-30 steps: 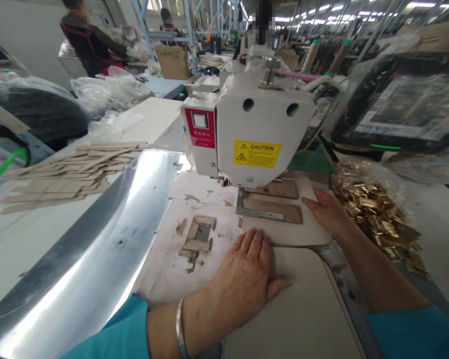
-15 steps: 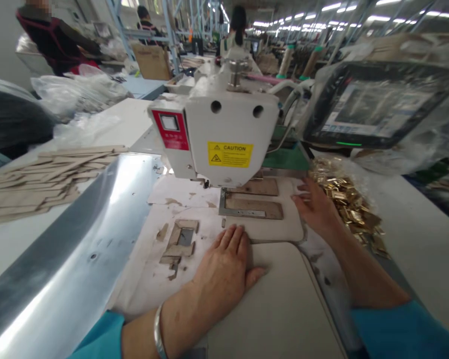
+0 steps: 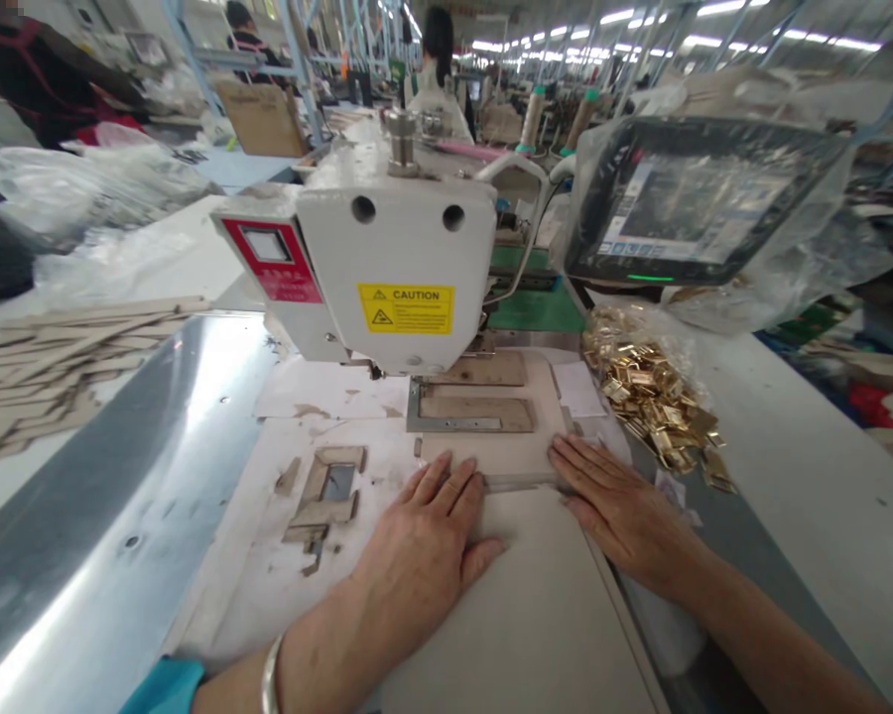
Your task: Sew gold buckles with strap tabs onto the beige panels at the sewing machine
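Note:
A white sewing machine [image 3: 394, 268] with a yellow caution label stands over a beige template board [image 3: 491, 451] that carries brown cut-outs inside a metal clamp frame [image 3: 461, 409]. My left hand [image 3: 424, 545] lies flat, fingers stretched, on the beige work surface with its fingertips at the board's near edge. Open and flat too, my right hand [image 3: 614, 506] rests at the board's near right corner. Neither hand holds anything.
A heap of small gold metal pieces [image 3: 651, 397] lies right of the board. A touchscreen under plastic [image 3: 685, 203] stands at the right. Tan strips [image 3: 52, 357] are stacked at the left beside a shiny metal plate [image 3: 119, 496]. Other people work at the back.
My right hand came back from the board's far right side to its near right corner. The left hand stayed flat at the near edge. The camera swung to the right.

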